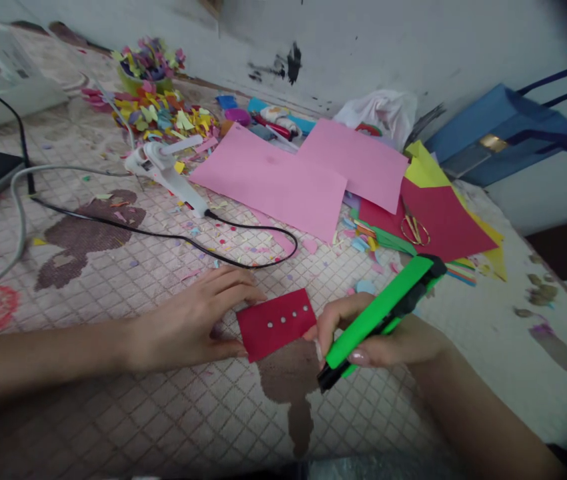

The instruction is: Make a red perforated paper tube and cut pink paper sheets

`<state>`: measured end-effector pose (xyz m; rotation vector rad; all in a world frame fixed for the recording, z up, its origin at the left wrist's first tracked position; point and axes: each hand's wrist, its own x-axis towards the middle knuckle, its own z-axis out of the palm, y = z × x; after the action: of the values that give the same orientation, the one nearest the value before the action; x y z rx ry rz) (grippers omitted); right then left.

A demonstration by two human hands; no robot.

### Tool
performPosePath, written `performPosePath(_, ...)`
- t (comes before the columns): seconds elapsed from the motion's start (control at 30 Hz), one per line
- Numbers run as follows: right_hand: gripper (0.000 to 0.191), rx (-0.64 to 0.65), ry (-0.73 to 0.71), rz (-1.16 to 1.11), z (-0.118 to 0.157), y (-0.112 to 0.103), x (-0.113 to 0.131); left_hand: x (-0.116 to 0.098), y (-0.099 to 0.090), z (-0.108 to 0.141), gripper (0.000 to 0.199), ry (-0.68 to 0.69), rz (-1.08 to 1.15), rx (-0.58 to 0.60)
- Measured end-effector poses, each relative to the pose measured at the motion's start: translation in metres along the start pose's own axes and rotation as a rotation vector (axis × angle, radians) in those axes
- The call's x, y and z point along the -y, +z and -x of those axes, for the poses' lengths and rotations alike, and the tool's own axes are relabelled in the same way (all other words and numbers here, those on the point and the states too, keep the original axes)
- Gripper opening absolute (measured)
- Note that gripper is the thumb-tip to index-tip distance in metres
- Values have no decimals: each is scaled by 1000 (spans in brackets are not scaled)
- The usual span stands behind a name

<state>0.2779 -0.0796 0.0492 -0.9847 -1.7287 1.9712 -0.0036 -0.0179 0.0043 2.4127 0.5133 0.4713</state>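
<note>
A small red paper rectangle [258, 333] lies before me, with a slanting row of several pale round spots that look like punched holes. At its left edge is my left hand [193, 317], thumb by the lower corner and fingers by the upper one, gripping it between them. My right hand [363, 333] is wrapped round a long green and black hand tool [383, 310], shaped like a stapler, and holds it aslant. The tool's black lower end is just right of the red paper. Fingers of the right hand come close to the paper's right corner; whether they touch is unclear.
Beyond my hands lie a white glue gun [168, 177] with a black cord, pink sheets [278, 180], gold scissors [416, 230] on red paper [448, 213], and a heap of paper flowers [163, 113]. Paper scraps litter the quilted tablecloth [188, 413]. A blue bag [498, 137] stands right.
</note>
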Motion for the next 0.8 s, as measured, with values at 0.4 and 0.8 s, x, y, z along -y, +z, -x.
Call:
performPosePath(0.4,19,-378,-86,-17,-12,10,-14,2,0,-1,42,29,-2,37)
performPosePath(0.8,18,-511,-104,86,0,-1,-9,4,-1,1,27,67,10,89)
